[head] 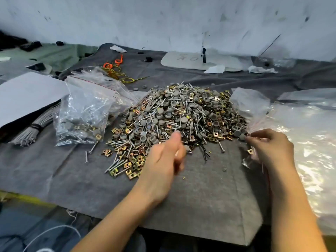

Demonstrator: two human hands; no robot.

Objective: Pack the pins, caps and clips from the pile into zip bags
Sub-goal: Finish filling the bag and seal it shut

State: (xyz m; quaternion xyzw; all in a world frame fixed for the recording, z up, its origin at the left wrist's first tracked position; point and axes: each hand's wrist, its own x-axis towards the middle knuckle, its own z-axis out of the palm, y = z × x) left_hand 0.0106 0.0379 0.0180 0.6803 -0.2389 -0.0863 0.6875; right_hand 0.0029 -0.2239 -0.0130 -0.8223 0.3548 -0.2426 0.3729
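The right hand [271,145] pinches an empty bag [250,104] beside the pile [174,113], ready for filling; the left hand [166,157] (blurred, grip unclear) reaches in.

grey caps [125,136], silver pins [221,148] and brass-yellow clips [133,163] speckle the pile [181,113] on a charcoal-grey felt cloth [209,188]. the clear zip bag [85,106] carries a thin red seal line; the second zip bag [249,104] is clear too. orange and yellow ties [118,60], a white sheet [27,95], a pale wall [163,20] flecked with dark marks.

Grey felt table [209,188] bears pile [174,117] (pins, caps, clips) and filled bag [81,113].
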